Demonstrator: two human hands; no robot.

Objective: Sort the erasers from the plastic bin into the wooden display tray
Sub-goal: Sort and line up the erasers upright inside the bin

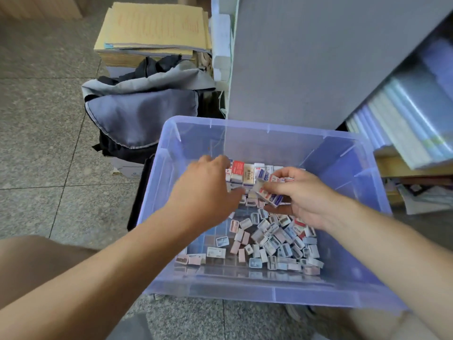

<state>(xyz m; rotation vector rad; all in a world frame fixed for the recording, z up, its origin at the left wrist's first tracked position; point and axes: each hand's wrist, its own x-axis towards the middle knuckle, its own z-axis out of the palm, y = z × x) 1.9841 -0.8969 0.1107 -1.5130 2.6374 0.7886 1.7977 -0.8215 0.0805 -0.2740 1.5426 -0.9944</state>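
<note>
A few erasers (pixel 272 198) are pinched in the right hand (pixel 302 192). The blurred left hand (pixel 208 186) is stretched beside it, and its grip cannot be told. Both are held inside one plastic bin (pixel 245 290), where dozens of loose erasers (pixel 277 241), too many to count, are heaped toward its near-right corner.

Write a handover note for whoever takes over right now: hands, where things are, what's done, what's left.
Left hand: open, reaching into the plastic bin over the row of larger erasers at its far side; nothing visibly held.
Right hand: pinches a few blue-and-white erasers above the heap.
Small erasers: loose heap on the bin floor, mostly toward the right.
Wooden display tray: not in view.
Done: cannot tell how many were moved.
Left: the whole heap in the bin, plus the larger row.
</note>
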